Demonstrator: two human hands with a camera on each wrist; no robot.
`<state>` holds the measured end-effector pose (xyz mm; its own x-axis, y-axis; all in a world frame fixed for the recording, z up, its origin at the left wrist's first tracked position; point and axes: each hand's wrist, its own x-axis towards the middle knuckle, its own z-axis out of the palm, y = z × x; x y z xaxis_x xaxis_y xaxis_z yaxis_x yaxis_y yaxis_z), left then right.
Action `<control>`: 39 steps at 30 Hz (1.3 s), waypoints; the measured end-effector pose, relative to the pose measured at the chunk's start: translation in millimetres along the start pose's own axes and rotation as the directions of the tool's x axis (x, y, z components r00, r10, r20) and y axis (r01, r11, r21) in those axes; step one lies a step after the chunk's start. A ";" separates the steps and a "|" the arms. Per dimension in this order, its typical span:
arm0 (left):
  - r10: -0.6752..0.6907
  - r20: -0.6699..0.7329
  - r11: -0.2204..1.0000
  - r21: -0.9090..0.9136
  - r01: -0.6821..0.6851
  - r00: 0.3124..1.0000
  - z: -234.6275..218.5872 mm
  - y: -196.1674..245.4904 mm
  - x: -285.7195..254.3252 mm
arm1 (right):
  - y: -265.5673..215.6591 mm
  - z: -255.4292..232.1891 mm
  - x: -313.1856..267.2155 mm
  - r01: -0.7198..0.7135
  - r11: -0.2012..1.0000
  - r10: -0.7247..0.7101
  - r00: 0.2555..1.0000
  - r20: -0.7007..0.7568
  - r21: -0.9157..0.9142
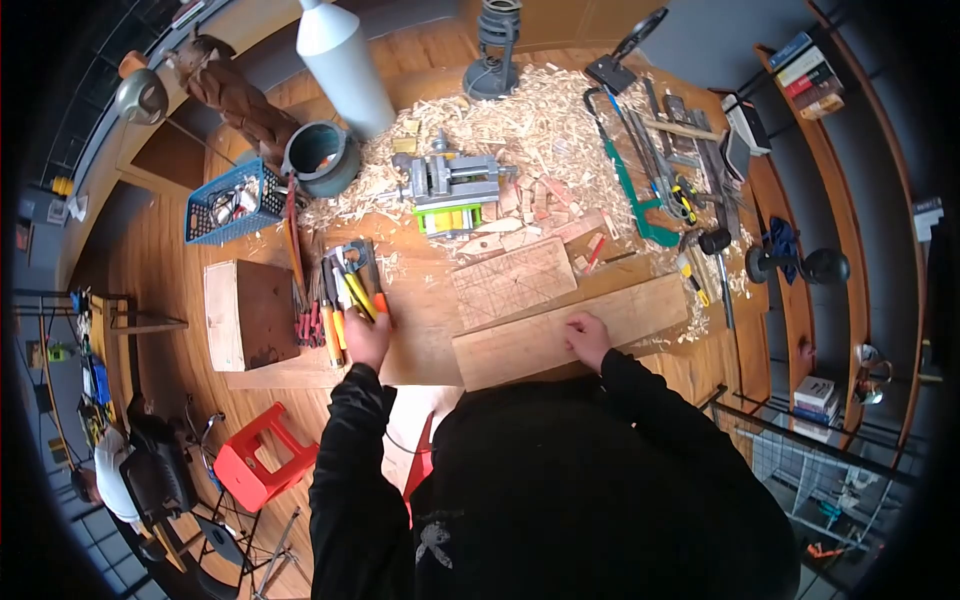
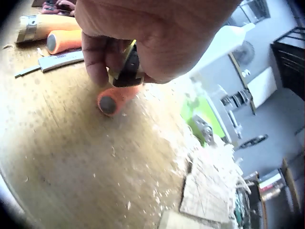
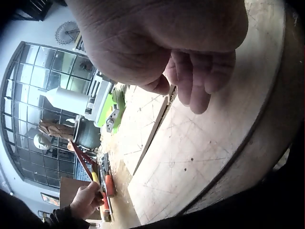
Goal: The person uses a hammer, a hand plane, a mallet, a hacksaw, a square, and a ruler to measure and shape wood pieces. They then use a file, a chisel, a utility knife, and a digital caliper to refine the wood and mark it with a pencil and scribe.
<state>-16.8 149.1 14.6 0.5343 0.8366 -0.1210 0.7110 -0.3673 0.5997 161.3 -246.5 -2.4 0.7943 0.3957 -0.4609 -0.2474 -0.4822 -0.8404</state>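
Observation:
My left hand (image 1: pixel 368 340) grips a yellow and black tool (image 1: pixel 359 295) among the hand tools on the left of the table. In the left wrist view, the tool's dark end (image 2: pixel 129 71) shows between thumb and fingers, above an orange handle (image 2: pixel 112 101). My right hand (image 1: pixel 588 338) rests with loosely bent fingers at the long wooden board (image 1: pixel 525 345), holding nothing. Pencil lines cross this board (image 3: pixel 190 152) in the right wrist view. Behind it lies a shorter board (image 1: pixel 515 283) with a marked grid.
A grey vise (image 1: pixel 455 178) stands among wood shavings (image 1: pixel 550 120). To the left are a wooden block (image 1: pixel 265 315), a blue basket (image 1: pixel 235 205) and a dark pot (image 1: pixel 322 160). A green saw (image 1: pixel 630 190) and other tools lie on the right.

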 end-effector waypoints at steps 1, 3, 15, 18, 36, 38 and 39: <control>0.034 0.077 0.996 -0.087 -0.027 0.996 -9.5 25.7 -14.7 | -3.3 4.3 -0.9 -0.005 1.000 0.005 1.000 -0.014 0.006; 0.227 0.194 0.939 -0.304 -0.161 0.954 -5.1 44.8 -33.2 | -17.9 14.5 -3.9 0.006 0.999 -0.002 0.993 0.119 -0.034; 0.470 0.677 0.882 -0.330 -0.337 0.566 53.5 156.8 -124.3 | -68.7 45.7 -11.5 -0.018 1.000 0.013 0.952 0.305 0.014; 0.542 0.570 0.828 -0.236 -0.508 0.618 72.5 132.0 -128.1 | -24.4 14.4 -15.8 -0.197 0.967 0.154 0.958 0.242 0.163; 0.258 0.327 0.920 0.203 -0.334 0.909 94.7 159.6 -36.9 | 25.9 -122.2 -70.8 -0.278 0.945 0.263 0.959 0.104 0.173; 0.251 0.278 0.927 0.207 -0.313 0.927 95.5 160.1 -39.0 | 31.0 -128.5 -75.8 -0.270 0.944 0.258 0.962 0.087 0.188; 0.260 0.285 0.924 0.205 -0.323 0.923 94.2 159.2 -39.4 | 32.4 -131.0 -78.0 -0.259 0.948 0.248 0.965 0.081 0.186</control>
<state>118.4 19.4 40.4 0.8080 0.5607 -0.1810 0.5776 -0.6931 0.4312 164.0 -395.4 43.7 0.6602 0.3261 -0.6766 -0.5436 -0.4141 -0.7301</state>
